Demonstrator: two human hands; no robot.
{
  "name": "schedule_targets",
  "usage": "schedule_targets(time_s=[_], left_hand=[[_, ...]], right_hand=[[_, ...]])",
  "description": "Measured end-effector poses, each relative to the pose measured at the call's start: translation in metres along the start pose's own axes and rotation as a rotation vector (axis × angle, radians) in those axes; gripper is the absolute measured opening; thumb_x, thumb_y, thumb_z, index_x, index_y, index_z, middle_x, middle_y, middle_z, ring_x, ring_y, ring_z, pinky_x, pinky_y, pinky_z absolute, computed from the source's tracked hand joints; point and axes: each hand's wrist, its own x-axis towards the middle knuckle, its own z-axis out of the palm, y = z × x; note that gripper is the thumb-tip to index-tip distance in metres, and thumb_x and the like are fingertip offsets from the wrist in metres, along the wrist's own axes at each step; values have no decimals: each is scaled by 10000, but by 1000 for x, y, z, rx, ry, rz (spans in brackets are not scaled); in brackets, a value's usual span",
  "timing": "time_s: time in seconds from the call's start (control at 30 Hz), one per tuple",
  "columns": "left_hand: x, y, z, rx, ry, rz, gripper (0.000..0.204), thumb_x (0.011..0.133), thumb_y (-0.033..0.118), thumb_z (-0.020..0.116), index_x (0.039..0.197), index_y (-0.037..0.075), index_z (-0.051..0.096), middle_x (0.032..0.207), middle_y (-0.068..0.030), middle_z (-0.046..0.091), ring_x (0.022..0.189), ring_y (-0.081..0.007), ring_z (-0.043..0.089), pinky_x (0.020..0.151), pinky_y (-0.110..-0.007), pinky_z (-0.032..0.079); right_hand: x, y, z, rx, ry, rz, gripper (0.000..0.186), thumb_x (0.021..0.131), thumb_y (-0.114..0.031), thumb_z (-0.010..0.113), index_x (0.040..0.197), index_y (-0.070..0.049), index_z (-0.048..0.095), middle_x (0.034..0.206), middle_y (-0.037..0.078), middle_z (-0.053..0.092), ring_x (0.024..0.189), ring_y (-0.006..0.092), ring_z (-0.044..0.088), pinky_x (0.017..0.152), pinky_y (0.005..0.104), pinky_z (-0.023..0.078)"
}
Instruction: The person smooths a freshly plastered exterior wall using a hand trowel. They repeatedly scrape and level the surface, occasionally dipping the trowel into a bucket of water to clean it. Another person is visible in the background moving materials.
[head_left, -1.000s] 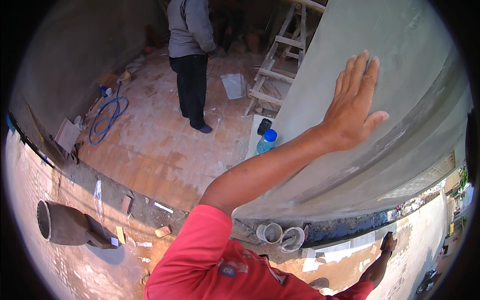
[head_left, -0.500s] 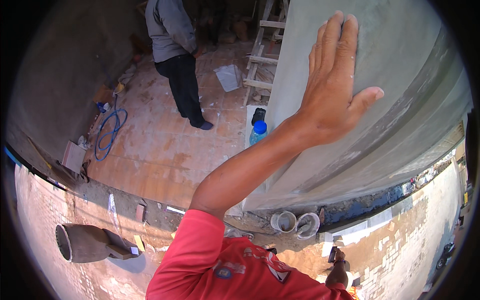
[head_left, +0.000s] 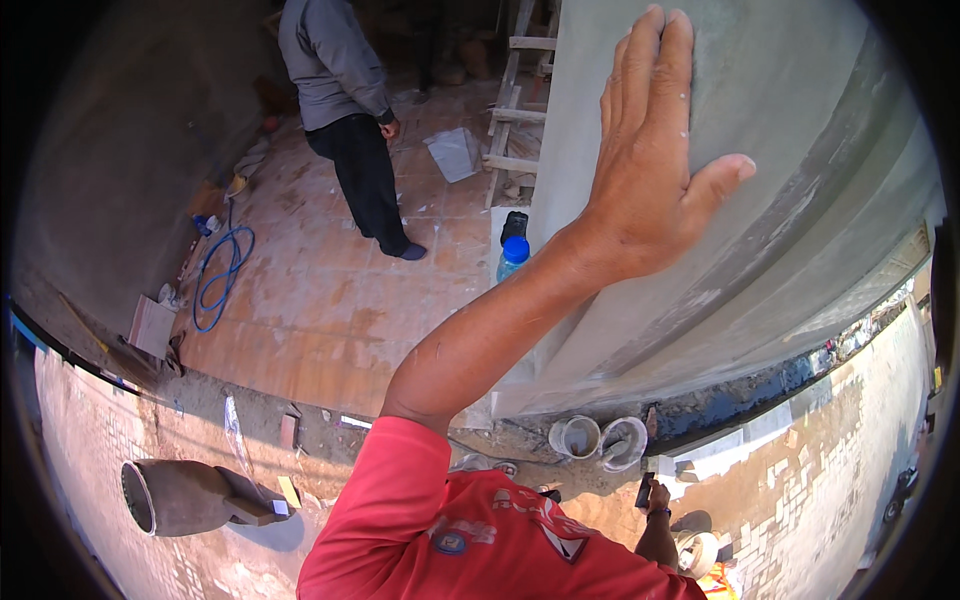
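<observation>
My left hand (head_left: 645, 170) lies flat against the grey plastered wall (head_left: 770, 110), fingers pointing up and thumb spread to the side. It holds nothing. Low on the right, my right hand (head_left: 658, 495) is closed round a small dark block-like object (head_left: 643, 490); its exact kind is too small to make out. Two buckets stand at the foot of the wall: one holds greyish water (head_left: 575, 437), the other a pale wet-looking content (head_left: 624, 443). A clear bottle with a blue cap (head_left: 514, 255) stands just beyond my left forearm, beside a dark object (head_left: 515, 225).
A person in a grey shirt (head_left: 335, 70) stands on the tiled floor (head_left: 290, 340) inside. A wooden ladder (head_left: 515, 115) leans near the wall edge. A blue hose (head_left: 222, 280) lies coiled at left. Outside are a large barrel (head_left: 180, 497) and a dark wet ditch (head_left: 730, 405).
My left hand has shifted slightly up and left on the wall. My right hand has come up and left with the dark object, showing more of a pale round container below it.
</observation>
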Motion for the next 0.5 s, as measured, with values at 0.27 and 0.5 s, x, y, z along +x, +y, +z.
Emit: schedule_targets(time_s=[0.27,0.5], left_hand=[[-5,-2,19,-12,179,132,988,859,198,729,1563,-50,82,1595,-344,74,1476,-508,107,1199,-529,106],[-5,-2,20,4,192,122,981,854,209,735,1558,-56,107,1589,-349,92,1473,-512,113,1194,-540,119]], right_hand=[[-20,6,1,-81,17,46,307,795,-272,683,956,-32,578,839,135,610,622,276,615,499,445,501],[-12,34,2,-105,31,108,361,810,-322,685,994,-22,608,852,128,632,661,264,619,524,441,521]])
